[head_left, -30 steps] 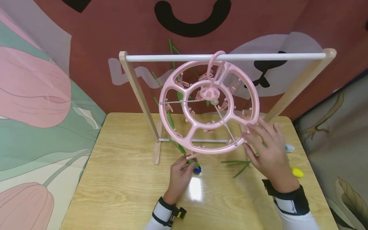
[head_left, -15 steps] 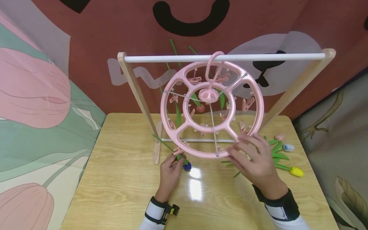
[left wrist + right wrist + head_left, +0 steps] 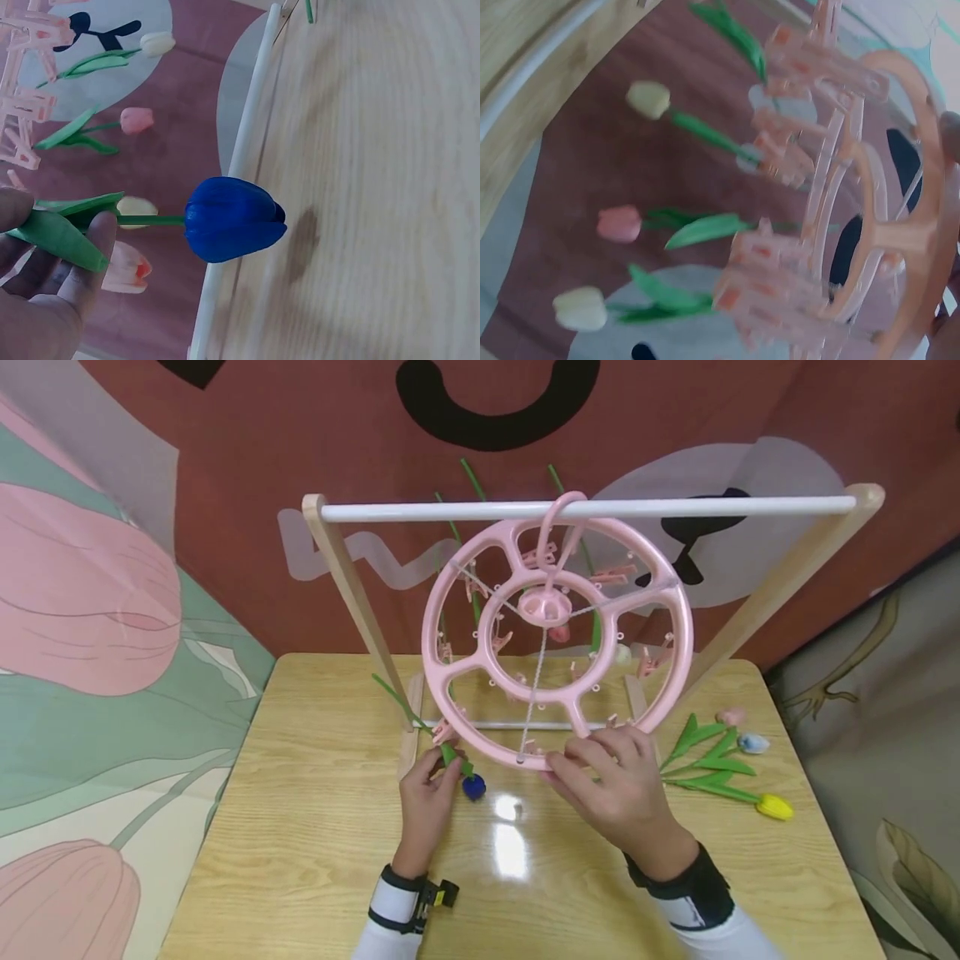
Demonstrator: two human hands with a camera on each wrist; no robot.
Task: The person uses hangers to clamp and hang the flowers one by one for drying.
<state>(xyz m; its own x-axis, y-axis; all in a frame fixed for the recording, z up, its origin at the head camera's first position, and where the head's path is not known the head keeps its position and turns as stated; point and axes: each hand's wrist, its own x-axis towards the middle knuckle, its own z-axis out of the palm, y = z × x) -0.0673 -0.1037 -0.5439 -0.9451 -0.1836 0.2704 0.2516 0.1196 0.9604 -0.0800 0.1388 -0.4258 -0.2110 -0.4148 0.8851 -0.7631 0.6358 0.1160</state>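
Left hand [image 3: 427, 806]: pinches the blue tulip by its green leaves and stem.
Right hand [image 3: 626, 789]: grips the near edge of the pink ring, with fingers bent on the rim.
Blue tulip [image 3: 234, 220]: in the left hand; the flower pokes out just past the fingertips, between the two hands but nearer the left one. Its stem runs away to the far left.
Pink clip [image 3: 444, 732]: just beside the left fingertips, at the stem; I cannot tell if it bites the stem.
Pink ring [image 3: 545, 607]: hangs by its hook from the white bar [image 3: 375, 512], above the wooden table [image 3: 315, 860].
Yellow tulip [image 3: 774, 807]: lies on the table, right of the right hand, near a pale blue tulip [image 3: 753, 743].
Hanging pink tulip [image 3: 619, 224]: under the ring, with a white tulip [image 3: 581, 308] beside it.
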